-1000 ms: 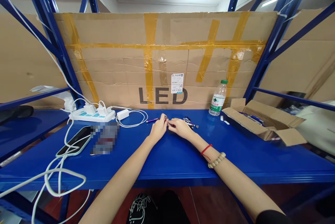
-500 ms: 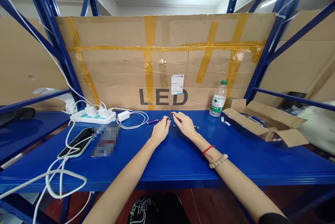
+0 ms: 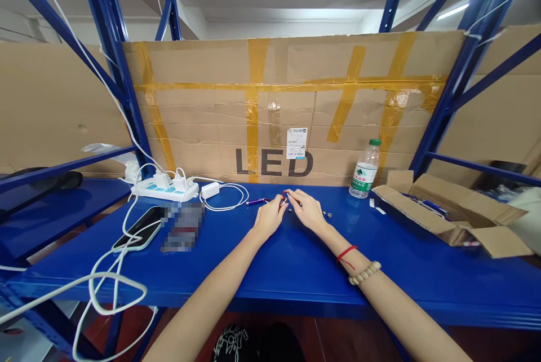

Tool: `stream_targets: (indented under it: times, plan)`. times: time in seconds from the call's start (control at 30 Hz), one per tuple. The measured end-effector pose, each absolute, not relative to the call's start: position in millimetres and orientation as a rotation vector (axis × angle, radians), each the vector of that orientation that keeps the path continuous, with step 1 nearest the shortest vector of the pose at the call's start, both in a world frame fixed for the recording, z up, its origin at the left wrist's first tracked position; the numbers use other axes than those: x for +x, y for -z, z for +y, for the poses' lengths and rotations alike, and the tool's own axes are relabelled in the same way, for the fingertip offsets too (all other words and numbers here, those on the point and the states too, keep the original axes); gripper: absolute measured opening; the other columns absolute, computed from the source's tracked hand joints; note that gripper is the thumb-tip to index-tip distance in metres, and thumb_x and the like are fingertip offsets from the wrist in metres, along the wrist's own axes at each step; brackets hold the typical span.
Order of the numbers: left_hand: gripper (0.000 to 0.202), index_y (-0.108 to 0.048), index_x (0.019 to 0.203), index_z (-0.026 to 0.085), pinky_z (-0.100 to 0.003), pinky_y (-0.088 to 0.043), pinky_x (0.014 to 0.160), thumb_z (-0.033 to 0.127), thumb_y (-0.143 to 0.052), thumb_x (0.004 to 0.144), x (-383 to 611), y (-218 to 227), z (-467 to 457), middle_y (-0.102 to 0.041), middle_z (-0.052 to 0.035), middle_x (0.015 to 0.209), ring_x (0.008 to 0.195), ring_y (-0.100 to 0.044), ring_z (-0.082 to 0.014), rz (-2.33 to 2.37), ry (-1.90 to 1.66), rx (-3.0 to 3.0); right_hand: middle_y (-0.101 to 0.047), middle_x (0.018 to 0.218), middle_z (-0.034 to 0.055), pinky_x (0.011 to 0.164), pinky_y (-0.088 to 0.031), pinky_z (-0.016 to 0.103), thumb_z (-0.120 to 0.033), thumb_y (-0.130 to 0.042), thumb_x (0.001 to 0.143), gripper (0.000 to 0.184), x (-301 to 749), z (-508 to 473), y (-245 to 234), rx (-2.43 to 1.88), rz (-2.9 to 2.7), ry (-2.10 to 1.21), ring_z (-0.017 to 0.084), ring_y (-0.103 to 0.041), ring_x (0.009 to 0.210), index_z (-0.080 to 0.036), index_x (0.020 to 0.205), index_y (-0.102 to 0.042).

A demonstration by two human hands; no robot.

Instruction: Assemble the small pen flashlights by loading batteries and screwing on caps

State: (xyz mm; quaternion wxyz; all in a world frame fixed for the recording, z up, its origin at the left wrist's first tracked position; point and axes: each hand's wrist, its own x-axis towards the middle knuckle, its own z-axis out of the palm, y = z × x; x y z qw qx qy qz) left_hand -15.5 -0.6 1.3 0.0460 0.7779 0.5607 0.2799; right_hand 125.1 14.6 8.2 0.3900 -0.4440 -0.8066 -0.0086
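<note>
My left hand (image 3: 270, 219) and my right hand (image 3: 306, 209) meet above the blue tabletop (image 3: 291, 260), their fingertips pinched close together. A small red piece (image 3: 285, 195) shows between the fingertips, near those of my right hand. Something small and dark, partly shiny, is pinched in my left fingers, too hidden to name. A slim purple pen-like piece (image 3: 256, 202) lies just left of my left hand; its right end reaches towards the knuckles. Small metallic bits (image 3: 327, 215) lie right of my right hand, and one small dark bit (image 3: 289, 210) sits between the hands.
At the right stand a water bottle (image 3: 364, 169) and an open cardboard box (image 3: 426, 218) with pen-like pieces inside. White paper scraps (image 3: 377, 207) lie beside them. A power strip (image 3: 167, 190), phone (image 3: 141, 229) and looping white cables (image 3: 112, 276) occupy the left. A cardboard panel (image 3: 211, 119) closes the back.
The view has shifted, so everything sits slightly lower and further right. My fingertips have drawn closer together, and the red piece that stood out as a loop is now mostly covered between them.
</note>
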Motion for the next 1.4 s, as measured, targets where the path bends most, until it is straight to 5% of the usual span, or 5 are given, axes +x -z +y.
stream_targets:
  times: [0.63, 0.97, 1.2, 1.4]
  plan:
    - [0.026, -0.050, 0.104, 0.022, -0.026, -0.039, 0.076, 0.031, -0.030, 0.091, -19, -9, -2, -0.062, -0.0042, 0.095, 0.091, -0.057, -0.0174, 1.841, -0.958, 2.354, -0.060, 0.091, 0.0037, 0.059, -0.042, 0.023, -0.032, -0.033, 0.088, 0.038, 125, 17, -5, -1.179, -2.051, -0.028, 0.016, -0.058, 0.082, -0.026, 0.122, -0.049]
    - [0.027, -0.055, 0.107, 0.023, -0.033, -0.037, 0.085, 0.024, -0.036, 0.088, -39, -4, 18, -0.057, -0.0055, 0.097, 0.098, -0.052, -0.0191, 1.730, -0.963, 2.294, -0.065, 0.083, 0.0060, 0.064, -0.048, 0.028, -0.029, -0.042, 0.082, 0.036, 120, 29, 7, -0.988, -1.960, -0.468, 0.015, -0.059, 0.071, -0.017, 0.113, -0.054]
    - [0.028, -0.056, 0.104, 0.019, -0.024, -0.044, 0.079, 0.013, -0.038, 0.082, -44, 3, 33, -0.062, -0.0020, 0.085, 0.079, -0.057, -0.0118, 1.250, -1.308, 2.066, -0.063, 0.084, 0.0071, 0.036, -0.040, 0.019, -0.036, -0.045, 0.079, 0.037, 115, 23, 3, -1.001, -1.827, -0.727, 0.015, -0.056, 0.064, -0.017, 0.108, -0.057]
    - [0.027, -0.060, 0.101, 0.015, -0.021, -0.047, 0.058, 0.016, -0.040, 0.081, -48, -3, 36, -0.065, -0.0047, 0.090, 0.053, -0.053, -0.0075, 1.197, -1.409, 1.854, -0.063, 0.085, 0.0068, 0.044, -0.044, 0.022, -0.033, -0.048, 0.077, 0.030, 114, 24, 6, -0.972, -1.873, -0.633, 0.013, -0.055, 0.062, -0.016, 0.097, -0.063]
